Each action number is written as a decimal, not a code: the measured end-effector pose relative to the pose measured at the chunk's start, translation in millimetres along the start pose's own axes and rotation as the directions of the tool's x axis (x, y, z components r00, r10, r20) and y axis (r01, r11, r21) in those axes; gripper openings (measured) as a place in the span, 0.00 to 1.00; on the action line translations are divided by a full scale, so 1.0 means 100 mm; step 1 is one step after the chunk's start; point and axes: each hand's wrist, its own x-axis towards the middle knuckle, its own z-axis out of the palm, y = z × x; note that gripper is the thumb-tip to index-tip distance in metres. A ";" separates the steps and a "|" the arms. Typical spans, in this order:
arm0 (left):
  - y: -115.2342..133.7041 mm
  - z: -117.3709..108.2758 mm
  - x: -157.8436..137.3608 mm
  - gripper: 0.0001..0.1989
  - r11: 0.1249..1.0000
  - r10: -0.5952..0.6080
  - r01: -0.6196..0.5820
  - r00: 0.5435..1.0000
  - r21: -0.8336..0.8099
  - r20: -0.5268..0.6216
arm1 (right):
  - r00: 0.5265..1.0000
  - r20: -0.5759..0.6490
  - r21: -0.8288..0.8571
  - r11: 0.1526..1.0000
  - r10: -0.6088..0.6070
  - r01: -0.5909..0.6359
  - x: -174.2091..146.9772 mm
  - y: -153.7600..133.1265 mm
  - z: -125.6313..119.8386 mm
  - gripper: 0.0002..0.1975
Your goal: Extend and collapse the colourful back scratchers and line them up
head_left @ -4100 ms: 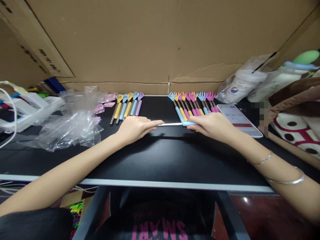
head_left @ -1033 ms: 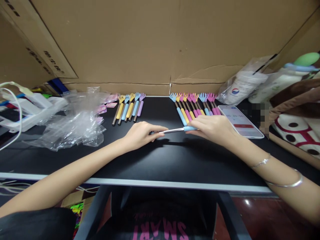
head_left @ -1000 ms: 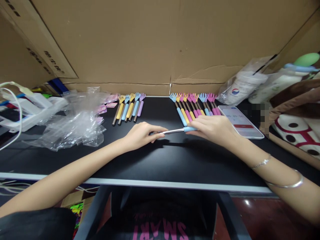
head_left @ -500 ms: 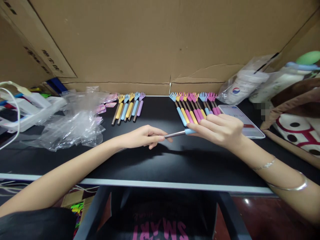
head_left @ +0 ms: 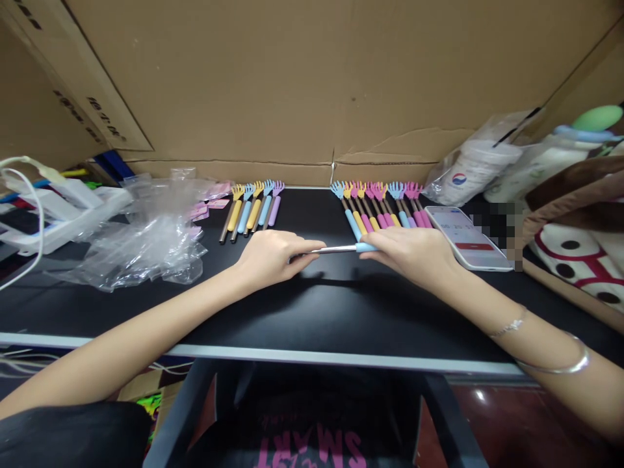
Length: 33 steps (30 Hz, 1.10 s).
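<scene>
Between my two hands a back scratcher [head_left: 336, 249] is held level above the black table, its metal rod bare in the middle. My left hand [head_left: 273, 257] pinches the rod's left end. The light blue grip is in my right hand [head_left: 409, 253], whose fingers wrap over it. Whatever is on the ends of the rod is hidden in my hands. Behind my left hand lies a row of several back scratchers [head_left: 252, 213] in yellow, blue and purple. Beyond my right hand lies a second row of back scratchers [head_left: 370, 208] in blue, yellow, pink and purple.
Clear plastic bags [head_left: 146, 247] and pink cards [head_left: 209, 205] lie at left beside a white power strip [head_left: 73, 218]. To the right are a phone [head_left: 468, 237], a bagged cup [head_left: 480, 169], a bottle [head_left: 546, 159] and a patterned bag [head_left: 575, 260]. Cardboard [head_left: 273, 84] stands behind.
The held back scratcher has come nearly level. My left hand has turned palm down and shifted up, closing around the rod's end; my right hand has moved slightly left and flattened.
</scene>
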 end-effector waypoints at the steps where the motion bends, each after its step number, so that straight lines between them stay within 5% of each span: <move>1: 0.00 -0.01 0.00 0.13 0.998 0.029 -0.028 0.999 0.060 -0.013 | 0.998 0.051 0.047 0.998 0.036 -0.038 0.00 0.00 0.02 0.24; 4: 0.03 -0.04 0.00 0.13 0.971 0.120 -0.116 0.993 0.210 -0.002 | 0.950 0.303 0.271 0.948 0.082 -0.168 0.02 0.01 0.04 0.26; 6: 0.06 -0.05 -0.01 0.14 0.948 0.168 -0.167 0.986 0.270 0.021 | 0.888 0.459 0.502 0.830 -0.017 -0.244 0.04 0.03 0.03 0.25; 10: 0.10 -0.05 -0.01 0.14 0.929 0.217 -0.219 0.975 0.299 0.039 | 0.823 0.526 0.751 0.571 -0.216 -0.331 0.07 0.07 -0.01 0.24; 19: 0.12 -0.02 0.01 0.13 0.968 0.089 -0.107 0.992 0.229 0.088 | 0.876 0.479 0.450 0.842 0.053 -0.297 0.06 0.03 -0.01 0.22; 29: 0.03 -0.07 0.04 0.15 0.979 -0.041 -0.002 0.977 0.204 0.210 | 0.923 0.382 0.366 0.911 0.041 -0.192 0.03 0.31 -0.06 0.17; 33: -0.07 -0.16 0.09 0.10 0.976 -0.085 0.040 0.975 0.215 0.204 | 0.919 0.393 0.472 0.855 0.015 -0.216 0.03 0.44 -0.12 0.18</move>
